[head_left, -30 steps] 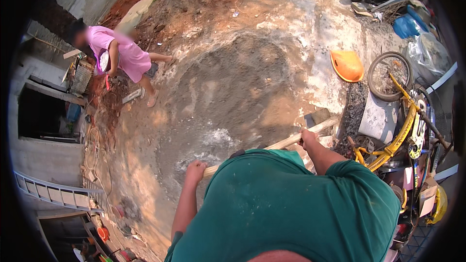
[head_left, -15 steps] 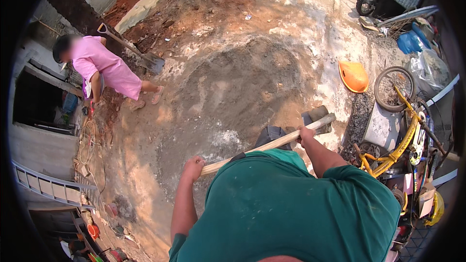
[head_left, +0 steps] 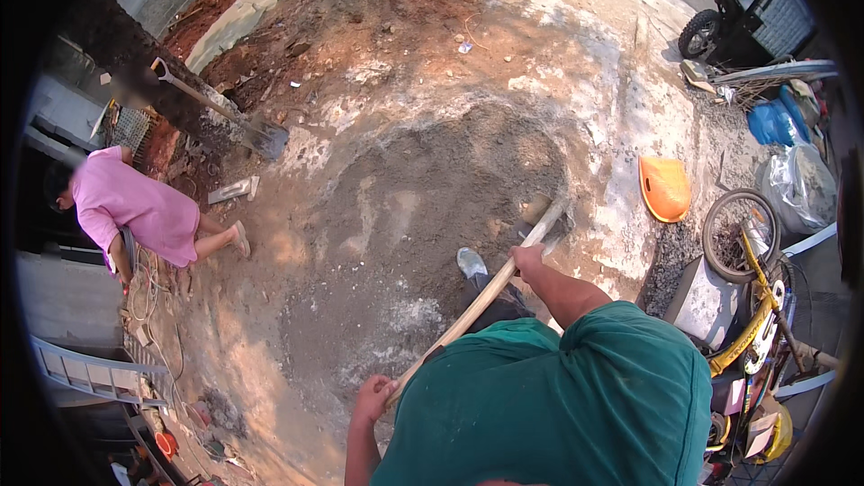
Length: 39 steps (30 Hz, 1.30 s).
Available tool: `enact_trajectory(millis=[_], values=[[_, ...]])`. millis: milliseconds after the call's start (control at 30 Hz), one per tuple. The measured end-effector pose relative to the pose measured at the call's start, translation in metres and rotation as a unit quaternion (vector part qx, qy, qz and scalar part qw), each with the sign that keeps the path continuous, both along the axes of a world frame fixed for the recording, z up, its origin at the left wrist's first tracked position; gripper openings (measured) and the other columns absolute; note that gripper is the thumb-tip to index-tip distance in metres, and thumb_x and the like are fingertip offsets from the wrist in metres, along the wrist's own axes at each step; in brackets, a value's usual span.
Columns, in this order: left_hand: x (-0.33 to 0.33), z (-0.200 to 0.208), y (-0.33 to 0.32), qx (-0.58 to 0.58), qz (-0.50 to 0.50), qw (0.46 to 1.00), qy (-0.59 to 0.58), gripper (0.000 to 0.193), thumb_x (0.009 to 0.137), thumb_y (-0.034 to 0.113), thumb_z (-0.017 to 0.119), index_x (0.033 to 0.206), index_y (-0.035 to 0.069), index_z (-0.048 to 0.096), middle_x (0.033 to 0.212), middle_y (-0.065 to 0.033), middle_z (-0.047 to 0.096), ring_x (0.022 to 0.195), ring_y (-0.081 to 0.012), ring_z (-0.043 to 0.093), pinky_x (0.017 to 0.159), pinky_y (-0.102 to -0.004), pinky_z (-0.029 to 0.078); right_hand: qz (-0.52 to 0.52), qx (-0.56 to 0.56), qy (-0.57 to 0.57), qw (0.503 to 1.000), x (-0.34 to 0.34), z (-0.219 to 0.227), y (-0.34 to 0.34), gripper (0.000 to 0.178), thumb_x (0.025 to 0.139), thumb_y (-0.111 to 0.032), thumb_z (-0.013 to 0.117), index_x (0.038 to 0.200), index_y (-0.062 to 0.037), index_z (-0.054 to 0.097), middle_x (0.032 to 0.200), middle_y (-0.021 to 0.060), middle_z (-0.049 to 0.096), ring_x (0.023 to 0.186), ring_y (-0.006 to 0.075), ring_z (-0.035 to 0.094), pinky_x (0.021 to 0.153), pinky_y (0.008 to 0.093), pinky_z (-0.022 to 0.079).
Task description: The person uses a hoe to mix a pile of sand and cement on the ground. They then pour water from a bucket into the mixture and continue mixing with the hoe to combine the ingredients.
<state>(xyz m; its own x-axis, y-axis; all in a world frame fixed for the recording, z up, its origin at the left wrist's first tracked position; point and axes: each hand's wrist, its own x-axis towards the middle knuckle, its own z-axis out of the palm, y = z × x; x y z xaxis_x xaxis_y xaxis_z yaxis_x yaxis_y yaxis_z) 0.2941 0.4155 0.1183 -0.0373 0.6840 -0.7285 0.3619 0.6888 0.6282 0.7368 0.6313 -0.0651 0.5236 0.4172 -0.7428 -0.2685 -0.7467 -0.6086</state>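
Both of my hands are closed around the pale wooden handle of a hoe (head_left: 480, 308), which slants across in front of my body. My left hand (head_left: 373, 398) grips the near end, low beside my green shirt. Farther up, my right hand (head_left: 529, 263) holds the handle close to the head. The hoe's dark blade is only partly visible, at the right edge of a broad patch of wet grey mortar mix (head_left: 441, 171). My shoe (head_left: 471, 263) shows beside the handle, at the near side of the mix.
A person in pink (head_left: 139, 202) bends over at the left. Behind stands a shovel (head_left: 265, 138) near a trowel-like flat tool (head_left: 234, 189). An orange basin (head_left: 664, 189) lies at the right, beside a yellow bicycle (head_left: 747, 337). A ladder (head_left: 94, 373) is at the left edge.
The hoe has swung from nearly level to steeper, its head now farther ahead and left, at the mix. My right hand moved forward, my left lower. The person in pink has moved left.
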Motion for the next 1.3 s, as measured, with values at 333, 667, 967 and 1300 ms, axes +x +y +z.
enact_trajectory(millis=[333,667,967,1300], values=[[0.093,-0.131,0.137,-0.124,-0.171,0.977,-0.032,0.048,0.074,0.027,0.08,0.112,0.001,0.067,0.099,-0.0181,0.072,0.089,-0.028,0.072,0.079,-0.0402,0.055,0.125,0.251,0.009,0.96,-0.041,0.039,0.293,0.057,0.074,-0.004,0.069,0.122,-0.0067,0.038,0.106,0.0131,0.052,0.099,0.0261,0.054,0.085,0.0435,0.048],[0.156,-0.238,0.36,0.019,-0.122,0.986,0.111,0.043,0.079,0.02,0.069,0.116,0.005,0.053,0.1,-0.0263,0.069,0.097,-0.0462,0.066,0.085,-0.0539,0.052,0.167,0.217,-0.005,0.962,-0.118,-0.089,0.406,0.045,0.083,0.002,0.062,0.113,-0.0061,0.03,0.082,0.0148,0.053,0.056,0.0211,0.059,0.045,0.0367,0.054],[0.102,-0.313,0.199,-0.141,-0.097,0.982,0.083,0.038,0.08,0.018,0.066,0.113,0.003,0.053,0.1,-0.0264,0.069,0.096,-0.0441,0.067,0.083,-0.0531,0.053,0.249,-0.112,-0.038,0.961,-0.193,-0.321,0.222,0.046,0.081,-0.005,0.06,0.12,0.0007,0.036,0.086,0.0184,0.055,0.056,0.0264,0.062,0.046,0.0416,0.053],[0.011,-0.146,-0.081,-0.293,-0.096,0.938,0.162,0.029,0.076,0.018,0.066,0.097,0.004,0.052,0.081,-0.0247,0.068,0.08,-0.0457,0.068,0.075,-0.0555,0.054,0.221,-0.183,0.102,0.952,-0.318,-0.209,-0.113,0.046,0.081,-0.005,0.066,0.111,-0.0068,0.032,0.083,0.0135,0.054,0.054,0.0211,0.058,0.044,0.0363,0.05]])
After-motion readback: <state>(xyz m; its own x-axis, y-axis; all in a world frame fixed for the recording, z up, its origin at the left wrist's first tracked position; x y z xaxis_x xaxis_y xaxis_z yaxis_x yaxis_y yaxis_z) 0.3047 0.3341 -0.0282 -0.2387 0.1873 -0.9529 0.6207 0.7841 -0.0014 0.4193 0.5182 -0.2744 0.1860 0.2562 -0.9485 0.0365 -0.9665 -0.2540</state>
